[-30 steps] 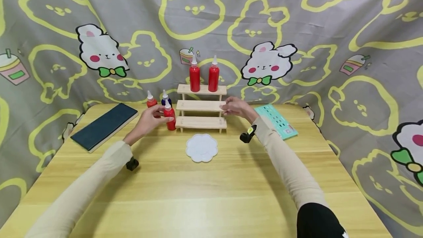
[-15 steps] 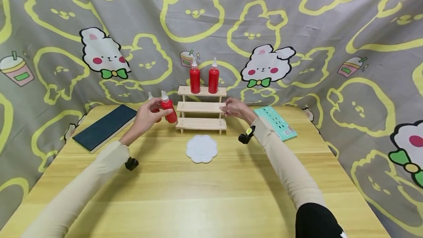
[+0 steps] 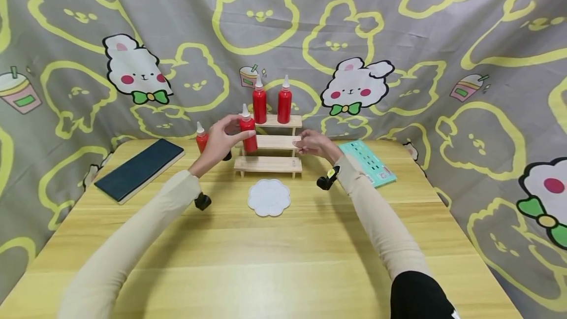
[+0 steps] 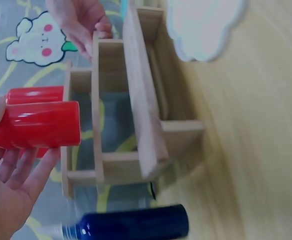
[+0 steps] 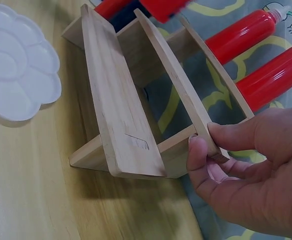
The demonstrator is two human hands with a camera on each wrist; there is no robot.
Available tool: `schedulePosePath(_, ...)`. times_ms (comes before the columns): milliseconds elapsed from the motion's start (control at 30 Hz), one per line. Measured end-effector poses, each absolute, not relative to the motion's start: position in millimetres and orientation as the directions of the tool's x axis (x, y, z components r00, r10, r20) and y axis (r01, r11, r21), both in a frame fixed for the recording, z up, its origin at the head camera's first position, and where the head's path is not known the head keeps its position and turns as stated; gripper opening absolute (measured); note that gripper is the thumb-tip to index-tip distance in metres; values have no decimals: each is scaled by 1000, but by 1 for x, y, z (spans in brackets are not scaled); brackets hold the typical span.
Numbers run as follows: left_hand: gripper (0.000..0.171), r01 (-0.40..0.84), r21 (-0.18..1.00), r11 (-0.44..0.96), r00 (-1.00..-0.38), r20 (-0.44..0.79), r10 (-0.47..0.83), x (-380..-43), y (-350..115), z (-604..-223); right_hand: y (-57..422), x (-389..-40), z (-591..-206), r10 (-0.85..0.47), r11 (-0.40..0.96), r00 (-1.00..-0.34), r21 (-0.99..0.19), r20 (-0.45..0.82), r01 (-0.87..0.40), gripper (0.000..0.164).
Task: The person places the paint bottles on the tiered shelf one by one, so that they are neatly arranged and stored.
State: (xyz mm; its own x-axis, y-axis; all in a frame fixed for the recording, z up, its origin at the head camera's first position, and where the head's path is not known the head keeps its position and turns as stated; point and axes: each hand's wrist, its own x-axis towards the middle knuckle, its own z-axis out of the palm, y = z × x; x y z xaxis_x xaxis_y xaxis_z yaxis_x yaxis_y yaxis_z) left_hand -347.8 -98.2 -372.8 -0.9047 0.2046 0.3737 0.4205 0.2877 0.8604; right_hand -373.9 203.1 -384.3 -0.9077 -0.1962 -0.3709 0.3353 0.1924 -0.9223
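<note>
My left hand (image 3: 220,140) grips a red squeeze bottle (image 3: 249,137) with a white nozzle, upright at the left end of a three-tier wooden rack (image 3: 267,164). In the left wrist view the bottle's base hangs over the middle shelf (image 4: 97,120). My right hand (image 3: 315,143) pinches the right end of that middle shelf between thumb and fingers, plain in the right wrist view. Two more red bottles (image 3: 260,105) stand on the top shelf. On the table left of the rack are another red bottle (image 3: 201,141) and a dark blue bottle (image 4: 136,223), mostly hidden behind my left hand in the head view.
A white flower-shaped palette (image 3: 269,198) lies in front of the rack. A dark flat board (image 3: 139,169) lies at the left, and a teal flat box (image 3: 368,163) at the right. A patterned curtain (image 3: 186,23) hangs behind the table.
My left hand has lifted the red bottle off the table and carried it right and up to the middle shelf. My right hand has stayed at the shelf's end.
</note>
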Motion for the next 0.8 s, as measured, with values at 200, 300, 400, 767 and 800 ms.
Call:
schedulePosePath(200, 50, 409, 870, 275, -906, 353, 232, -358, -72, -372, 199, -374, -386, -228, 185, -894, -919, -385, 348, 22)
schedulePosePath(300, 48, 428, 864, 264, -899, 376, 226, -364, -54, -375, 198, -374, -386, -223, 183, -899, -922, -378, 342, 21)
schedulePosePath(400, 46, 445, 861, 245, -891, 401, 211, -371, -37, -381, 197, -374, -387, -213, 179, -900, -921, -381, 347, 21)
schedulePosePath(767, 53, 449, 859, 245, -889, 400, 225, -382, -1, -390, 201, -375, -389, -191, 150, -901, -919, -389, 365, 23)
schedulePosePath(800, 54, 446, 860, 248, -890, 395, 229, -382, 0, -391, 201, -376, -388, -189, 161, -902, -918, -388, 361, 22)
